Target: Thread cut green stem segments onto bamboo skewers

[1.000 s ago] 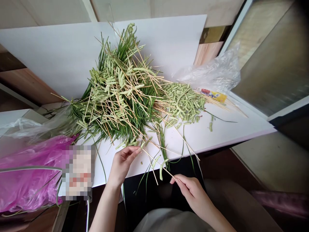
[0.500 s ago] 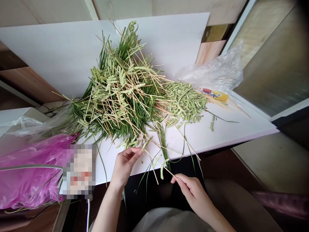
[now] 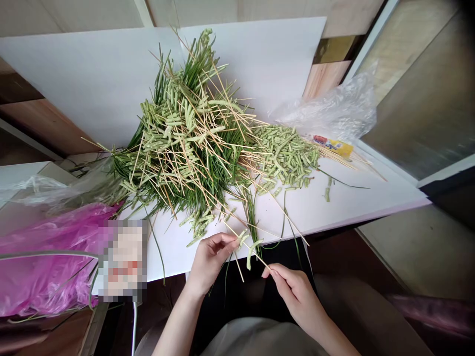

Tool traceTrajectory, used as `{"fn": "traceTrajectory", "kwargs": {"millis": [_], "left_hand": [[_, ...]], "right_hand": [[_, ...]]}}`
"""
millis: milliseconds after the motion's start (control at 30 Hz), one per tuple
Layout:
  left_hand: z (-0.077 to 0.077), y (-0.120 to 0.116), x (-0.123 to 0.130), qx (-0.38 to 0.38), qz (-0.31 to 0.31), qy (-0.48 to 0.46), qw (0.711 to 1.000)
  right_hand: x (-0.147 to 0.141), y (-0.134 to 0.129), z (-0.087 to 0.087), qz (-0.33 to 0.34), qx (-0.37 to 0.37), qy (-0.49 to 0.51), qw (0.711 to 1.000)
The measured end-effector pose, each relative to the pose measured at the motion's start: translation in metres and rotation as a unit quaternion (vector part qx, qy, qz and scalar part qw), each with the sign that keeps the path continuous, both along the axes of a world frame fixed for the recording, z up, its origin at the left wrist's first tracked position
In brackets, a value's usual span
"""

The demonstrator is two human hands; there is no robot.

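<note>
A large heap of long green leaves (image 3: pixel 174 168) lies on a white board (image 3: pixel 334 202), stuck through with many thin wooden sticks and pale green curled pieces. To its right lies a loose pile of chopped pale green pieces (image 3: pixel 285 155). My right hand (image 3: pixel 293 291) pinches the near end of a thin wooden stick (image 3: pixel 256 256), which carries a curved green piece (image 3: pixel 252 252). My left hand (image 3: pixel 211 262) grips the same stick farther along, its fingertips beside a small green piece (image 3: pixel 243 238).
A pink plastic bag (image 3: pixel 48 267) lies at the left, next to a pixelated blurred object (image 3: pixel 122 262) and a white cable (image 3: pixel 134 331). Behind the loose pieces are a crumpled clear plastic bag (image 3: pixel 334 111) and a yellow packet (image 3: pixel 332 147). The board's front edge runs above my lap.
My left hand has slid rightward along the stick, closer to my right hand. My right hand has barely moved. The whole view has drifted slightly.
</note>
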State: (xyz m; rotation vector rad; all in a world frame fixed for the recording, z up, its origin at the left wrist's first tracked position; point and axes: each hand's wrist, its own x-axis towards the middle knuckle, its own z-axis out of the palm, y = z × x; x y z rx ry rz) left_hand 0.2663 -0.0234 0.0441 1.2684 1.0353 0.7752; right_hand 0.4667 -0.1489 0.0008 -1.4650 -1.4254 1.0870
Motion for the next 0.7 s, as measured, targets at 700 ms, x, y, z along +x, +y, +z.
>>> {"fn": "traceTrajectory", "kwargs": {"millis": [700], "left_hand": [[-0.01,0.043,-0.052,0.382,0.046,0.522,0.761]], "right_hand": [[0.004,-0.003,-0.007,-0.006,-0.039,0.023,0.999]]}}
